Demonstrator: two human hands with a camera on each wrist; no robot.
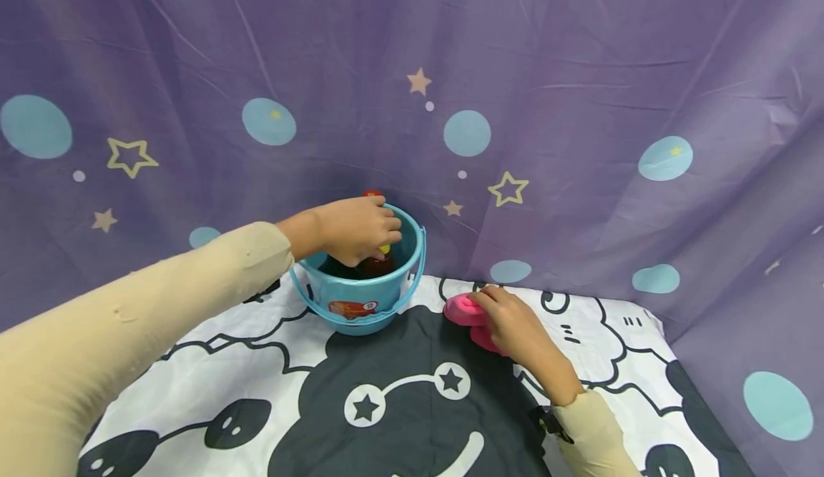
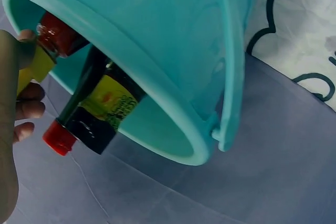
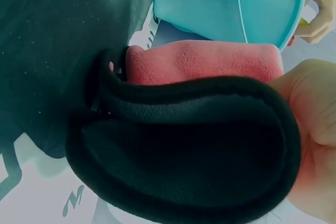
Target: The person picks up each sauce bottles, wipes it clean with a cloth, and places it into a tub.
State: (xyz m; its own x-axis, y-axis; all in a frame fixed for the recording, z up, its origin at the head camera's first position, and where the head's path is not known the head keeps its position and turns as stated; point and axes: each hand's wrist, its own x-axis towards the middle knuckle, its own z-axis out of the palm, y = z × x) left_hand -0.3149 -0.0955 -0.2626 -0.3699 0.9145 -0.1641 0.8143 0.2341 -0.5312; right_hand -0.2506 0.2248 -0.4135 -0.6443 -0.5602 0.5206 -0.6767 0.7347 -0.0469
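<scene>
A light-blue bucket (image 1: 350,294) with a handle stands on the patterned cloth. My left hand (image 1: 357,230) reaches in over its rim; the left wrist view shows the fingers gripping the yellow top of a bottle with red-brown contents (image 2: 59,35). Beside it in the bucket leans a dark bottle with a red cap and a yellow-green label (image 2: 110,100). To the right of the bucket, my right hand (image 1: 518,327) holds a folded, fuzzy pink cloth (image 1: 466,311) against the surface. In the right wrist view, a dark loop (image 3: 184,166) covers part of the pink cloth (image 3: 205,61).
The white cloth with black cartoon figures (image 1: 399,434) covers the surface below. Behind the bucket hangs a purple curtain (image 1: 360,69) with stars and blue dots. A black strap (image 1: 553,423) sits at the right wrist.
</scene>
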